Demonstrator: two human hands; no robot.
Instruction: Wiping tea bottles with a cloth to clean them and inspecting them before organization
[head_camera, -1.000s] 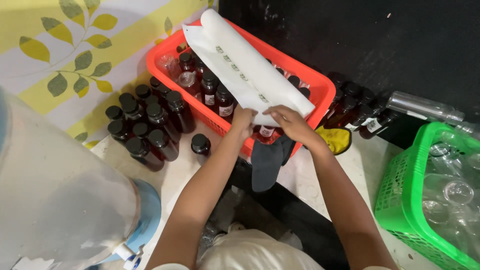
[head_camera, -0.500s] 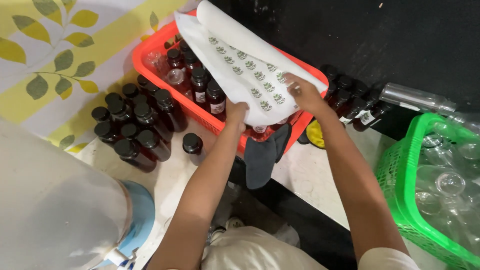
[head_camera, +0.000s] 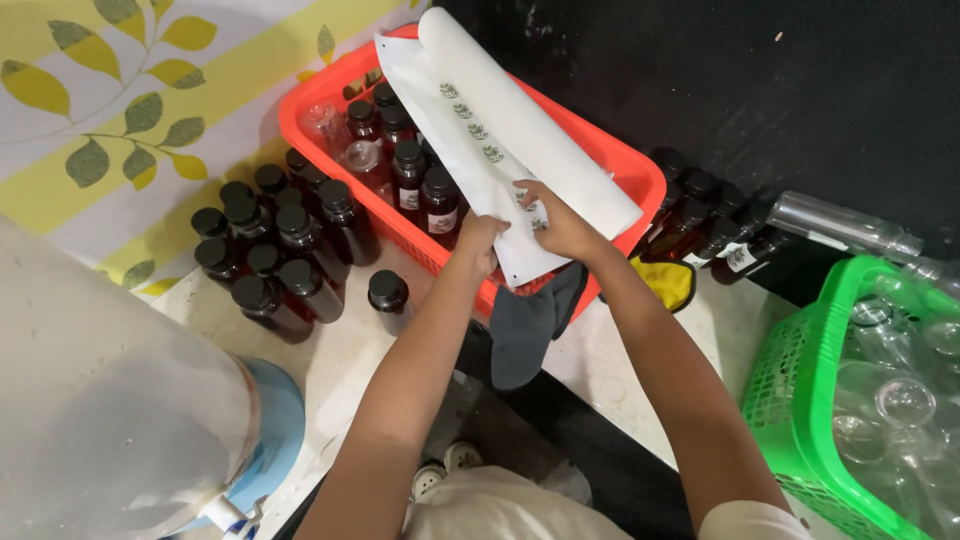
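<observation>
Fingers of left hand (head_camera: 480, 240) pinched on the near edge of a curled white label sheet (head_camera: 500, 150), right hand (head_camera: 560, 225) pressed flat on its face with fingers spread, sheet lying across the red basket (head_camera: 330, 85) of dark capped bottles (head_camera: 410, 170). Likely trouble: sheet springing back into its curl and labels creasing or sticking to themselves. Possible too: a knock toppling the loose bottle (head_camera: 388, 300) standing near the left forearm.

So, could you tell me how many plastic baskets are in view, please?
2. The red basket sits top centre holding dark bottles, partly under the label sheet; the green basket sits at right with clear bottles, cut off by the frame.
</observation>
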